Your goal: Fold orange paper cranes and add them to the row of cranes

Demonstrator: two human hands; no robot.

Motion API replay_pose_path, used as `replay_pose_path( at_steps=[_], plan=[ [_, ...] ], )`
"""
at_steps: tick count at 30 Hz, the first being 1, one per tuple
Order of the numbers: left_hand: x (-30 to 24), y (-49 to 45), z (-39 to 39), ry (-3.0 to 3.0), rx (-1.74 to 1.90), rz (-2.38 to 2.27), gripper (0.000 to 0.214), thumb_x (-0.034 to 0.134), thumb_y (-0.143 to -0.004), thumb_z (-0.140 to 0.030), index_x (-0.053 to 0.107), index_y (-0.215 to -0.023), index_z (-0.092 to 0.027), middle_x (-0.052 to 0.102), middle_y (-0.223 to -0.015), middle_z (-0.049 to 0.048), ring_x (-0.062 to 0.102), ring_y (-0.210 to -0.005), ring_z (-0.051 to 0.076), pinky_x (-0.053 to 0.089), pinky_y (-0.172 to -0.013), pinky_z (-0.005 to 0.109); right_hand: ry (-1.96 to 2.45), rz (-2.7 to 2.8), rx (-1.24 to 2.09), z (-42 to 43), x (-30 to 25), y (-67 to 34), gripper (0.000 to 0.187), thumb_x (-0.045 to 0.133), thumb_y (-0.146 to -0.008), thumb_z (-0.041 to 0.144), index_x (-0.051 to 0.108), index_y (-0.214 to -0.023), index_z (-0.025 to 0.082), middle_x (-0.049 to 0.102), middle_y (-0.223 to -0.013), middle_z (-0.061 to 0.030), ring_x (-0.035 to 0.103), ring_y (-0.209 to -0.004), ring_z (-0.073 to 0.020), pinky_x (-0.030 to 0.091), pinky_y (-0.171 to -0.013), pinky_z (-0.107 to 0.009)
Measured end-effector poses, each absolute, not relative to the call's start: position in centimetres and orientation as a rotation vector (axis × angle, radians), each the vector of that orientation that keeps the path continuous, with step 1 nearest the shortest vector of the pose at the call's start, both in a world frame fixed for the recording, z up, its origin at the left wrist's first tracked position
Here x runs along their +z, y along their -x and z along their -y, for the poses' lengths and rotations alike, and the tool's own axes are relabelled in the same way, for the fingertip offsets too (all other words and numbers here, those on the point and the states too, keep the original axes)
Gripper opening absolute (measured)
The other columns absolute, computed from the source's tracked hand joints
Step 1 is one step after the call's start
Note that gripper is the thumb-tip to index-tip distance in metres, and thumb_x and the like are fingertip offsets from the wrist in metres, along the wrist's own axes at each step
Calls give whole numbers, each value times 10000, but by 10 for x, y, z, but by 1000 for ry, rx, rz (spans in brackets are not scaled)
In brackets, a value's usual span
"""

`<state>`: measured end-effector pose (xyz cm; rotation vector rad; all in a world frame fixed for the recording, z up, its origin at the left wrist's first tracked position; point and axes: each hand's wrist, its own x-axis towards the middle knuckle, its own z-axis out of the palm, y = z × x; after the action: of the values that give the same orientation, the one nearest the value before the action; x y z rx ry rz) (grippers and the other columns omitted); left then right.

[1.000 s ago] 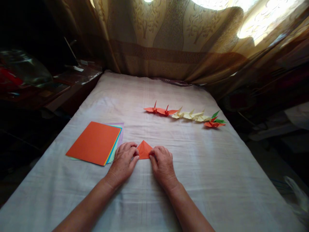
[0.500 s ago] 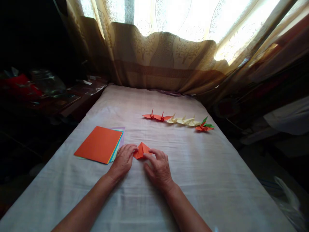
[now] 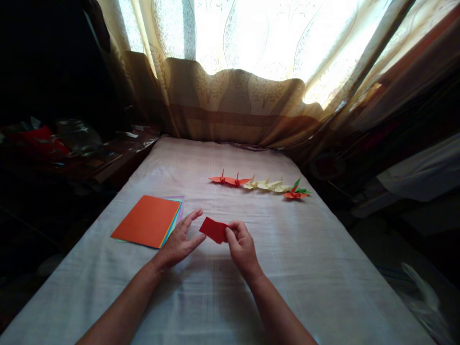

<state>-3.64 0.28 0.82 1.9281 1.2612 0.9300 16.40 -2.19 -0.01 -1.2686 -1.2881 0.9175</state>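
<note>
A small folded piece of red-orange paper (image 3: 214, 229) is pinched between the thumb and fingers of my right hand (image 3: 243, 244), raised off the cloth. My left hand (image 3: 182, 241) is open beside it, thumb and fingers spread, the thumb tip close to the paper's left corner; I cannot tell whether they touch. Left of that hand lies a stack of square paper sheets (image 3: 145, 220), orange on top, with yellow, blue, pale green and lilac edges showing.
A row of folded paper cranes (image 3: 264, 184) in orange, cream and green stands farther back on the white cloth (image 3: 305, 278). Patterned curtains (image 3: 215, 105) hang behind the bed-like surface. A dark side table (image 3: 118, 148) with a jar (image 3: 79, 136) stands at left.
The folded paper has come up off the cloth in my right hand and turned, showing a flat darker face. My left hand has let go and opened. The view has tilted slightly up.
</note>
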Motion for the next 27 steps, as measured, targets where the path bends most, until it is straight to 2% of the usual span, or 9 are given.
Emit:
replay_pose_path(
  at_steps=[3, 6, 9, 13, 16, 20, 23, 27],
  plan=[
    [18, 24, -7, -1719, 920, -1219, 406, 600, -815, -419, 599, -1149, -189, 694, -1123, 83, 644, -1060, 233, 499, -958, 385, 1219, 1046, 1076, 21, 1, -160, 237, 552, -835, 444, 490, -881, 220, 648, -638, 29, 604, -533, -134, 491, -514, -238],
    [21, 13, -11, -1603, 892, -1228, 280, 559, -821, -432, 631, -904, -175, 718, -886, 49, 678, -828, 199, 541, -789, 319, 1223, 979, 1114, 21, -1, -160, 268, 584, -801, 437, 502, -924, 213, 626, -585, 48, 586, -497, -129, 490, -500, -236],
    [20, 6, -16, -1657, 822, -1295, 251, 527, -834, -393, 619, -910, -172, 706, -835, 35, 671, -760, 183, 525, -687, 273, 1277, 1089, 1048, 22, -5, -167, 299, 557, -822, 376, 532, -1055, 190, 631, -595, 45, 608, -524, -139, 505, -532, -244],
    [19, -3, -27, -1968, 548, -1514, 254, 501, -872, -287, 605, -1085, -197, 704, -802, 6, 668, -672, 157, 488, -616, 239, 1414, 1435, 728, 26, -14, -182, 313, 437, -868, 223, 574, -1149, 218, 719, -835, -14, 680, -739, -163, 534, -695, -279],
    [18, -12, -33, -2095, 448, -1549, 302, 526, -874, -234, 590, -1168, -210, 720, -856, 22, 684, -737, 178, 493, -666, 257, 1491, 1721, 403, 29, -20, -192, 363, 428, -831, 113, 623, -1115, 225, 712, -998, -47, 657, -893, -180, 511, -819, -312],
    [15, -21, -31, -2201, 413, -1528, 285, 529, -878, -183, 615, -1149, -201, 711, -1036, 79, 672, -919, 222, 497, -815, 322, 1583, 1931, 98, 33, -21, -197, 244, 557, -842, 156, 684, -1038, 227, 661, -989, -82, 581, -896, -217, 484, -816, -348],
    [12, -22, -27, -2266, 403, -1523, 272, 523, -891, -172, 618, -1144, -203, 690, -1066, 88, 643, -971, 232, 480, -888, 360, 1586, 1966, -28, 35, -18, -196, 183, 615, -847, 195, 709, -996, 247, 628, -1058, -101, 548, -945, -233, 467, -829, -366],
    [8, -15, -24, -2409, 472, -1533, 231, 540, -891, -192, 630, -1104, -193, 648, -1071, 100, 593, -1020, 249, 478, -908, 387, 1389, 2141, -38, 35, -15, -194, 226, 628, -860, 189, 697, -1062, 264, 636, -1166, -96, 553, -1061, -235, 453, -887, -375]
  ],
)
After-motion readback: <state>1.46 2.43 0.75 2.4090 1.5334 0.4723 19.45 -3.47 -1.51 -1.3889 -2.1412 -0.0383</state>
